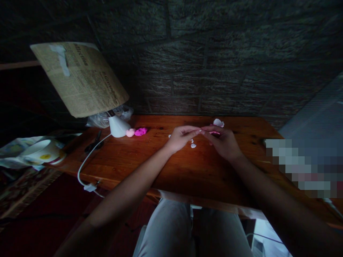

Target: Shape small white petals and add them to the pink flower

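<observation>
Pink piece (214, 132) sits between the two hands, just above the table (150, 167), toward its far edge, a bit right of centre. Mostly hidden by fingers; can't tell its shape.

Right hand (223, 142): fingers curled together around the pink piece, thumb and forefinger tips pinched at its left end. Left hand (180, 137): fingers together, tips extended right, meeting the right hand's fingertips at the pink piece. Whether the left hand actually grips it or only touches, can't tell. Both forearms run from the near edge across the tabletop.

White scrap (218, 122) just behind the right hand, near the far edge. Two small white bits (193, 145) on the wood just below the fingertips, between the hands. Another tiny white fleck left of the left hand.

Further left along the far edge: magenta lump (140, 131) touching a pale pink lump (130, 132), both just beside the white lamp base (118, 126). Lamp shade (80, 78) is newspaper-print, tilted, taped patch at top. White cable (85, 162) runs from the base to the near left edge, inline switch (89, 187) hanging at the edge. Dark scissors (93, 142) near the left edge. Clear plastic wrap (102, 119) behind the lamp base.

Off the table, left: white mug (40, 151) on patterned cloth. Dark brick-pattern wall (214, 53) behind.
</observation>
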`<move>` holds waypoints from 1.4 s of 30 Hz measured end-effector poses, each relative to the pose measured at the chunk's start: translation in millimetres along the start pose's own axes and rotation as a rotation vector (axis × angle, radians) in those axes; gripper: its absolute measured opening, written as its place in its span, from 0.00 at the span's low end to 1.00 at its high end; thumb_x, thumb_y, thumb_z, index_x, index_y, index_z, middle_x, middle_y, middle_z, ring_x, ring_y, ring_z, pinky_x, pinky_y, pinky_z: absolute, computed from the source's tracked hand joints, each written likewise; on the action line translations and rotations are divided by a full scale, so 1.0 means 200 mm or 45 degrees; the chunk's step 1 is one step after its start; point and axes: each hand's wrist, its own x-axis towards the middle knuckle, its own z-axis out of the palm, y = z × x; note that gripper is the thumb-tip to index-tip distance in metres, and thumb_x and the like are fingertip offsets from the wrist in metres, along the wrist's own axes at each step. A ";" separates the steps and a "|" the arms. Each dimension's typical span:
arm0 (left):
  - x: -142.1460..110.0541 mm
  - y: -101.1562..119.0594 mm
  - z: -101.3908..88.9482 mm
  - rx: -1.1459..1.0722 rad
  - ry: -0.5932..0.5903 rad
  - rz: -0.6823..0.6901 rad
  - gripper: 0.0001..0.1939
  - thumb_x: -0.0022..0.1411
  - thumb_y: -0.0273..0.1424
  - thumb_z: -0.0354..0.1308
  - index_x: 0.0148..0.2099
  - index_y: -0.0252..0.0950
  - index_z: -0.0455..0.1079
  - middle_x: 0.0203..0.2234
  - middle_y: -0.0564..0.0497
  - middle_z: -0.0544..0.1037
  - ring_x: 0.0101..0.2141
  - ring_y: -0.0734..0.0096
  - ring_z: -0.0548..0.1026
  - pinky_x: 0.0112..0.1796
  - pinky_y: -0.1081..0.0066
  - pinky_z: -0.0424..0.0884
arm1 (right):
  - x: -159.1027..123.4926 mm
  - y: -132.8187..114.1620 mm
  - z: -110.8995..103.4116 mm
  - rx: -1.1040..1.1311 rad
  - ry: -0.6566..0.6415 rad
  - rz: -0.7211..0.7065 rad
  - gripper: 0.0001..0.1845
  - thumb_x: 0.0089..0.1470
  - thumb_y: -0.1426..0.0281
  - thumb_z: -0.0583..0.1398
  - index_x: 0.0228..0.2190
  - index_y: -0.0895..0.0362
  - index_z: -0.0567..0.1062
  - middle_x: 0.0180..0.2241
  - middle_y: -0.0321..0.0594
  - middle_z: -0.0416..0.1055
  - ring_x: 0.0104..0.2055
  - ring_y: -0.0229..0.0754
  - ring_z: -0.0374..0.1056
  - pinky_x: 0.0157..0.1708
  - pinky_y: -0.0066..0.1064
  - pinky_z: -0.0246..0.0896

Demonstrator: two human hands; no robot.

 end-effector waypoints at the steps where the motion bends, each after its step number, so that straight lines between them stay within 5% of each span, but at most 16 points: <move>1: 0.00 0.00 0.00 -0.012 -0.002 -0.027 0.18 0.56 0.43 0.69 0.43 0.35 0.82 0.41 0.44 0.85 0.39 0.67 0.80 0.38 0.70 0.73 | 0.00 0.00 0.00 0.003 -0.003 -0.005 0.18 0.42 0.53 0.72 0.29 0.54 0.84 0.30 0.40 0.81 0.22 0.36 0.66 0.18 0.27 0.63; 18: 0.01 0.00 0.00 -0.191 -0.012 -0.156 0.20 0.52 0.37 0.72 0.42 0.33 0.73 0.33 0.49 0.83 0.32 0.74 0.77 0.29 0.76 0.66 | 0.01 0.03 -0.03 -0.094 -0.122 -0.013 0.19 0.48 0.52 0.69 0.34 0.52 0.86 0.33 0.41 0.82 0.27 0.39 0.69 0.23 0.31 0.67; 42: 0.00 0.03 -0.01 -0.284 -0.002 -0.385 0.12 0.54 0.37 0.70 0.37 0.34 0.80 0.33 0.47 0.82 0.33 0.76 0.75 0.32 0.76 0.69 | 0.01 0.03 -0.03 -0.089 -0.239 -0.107 0.22 0.51 0.50 0.67 0.37 0.55 0.83 0.35 0.42 0.81 0.26 0.38 0.69 0.22 0.30 0.67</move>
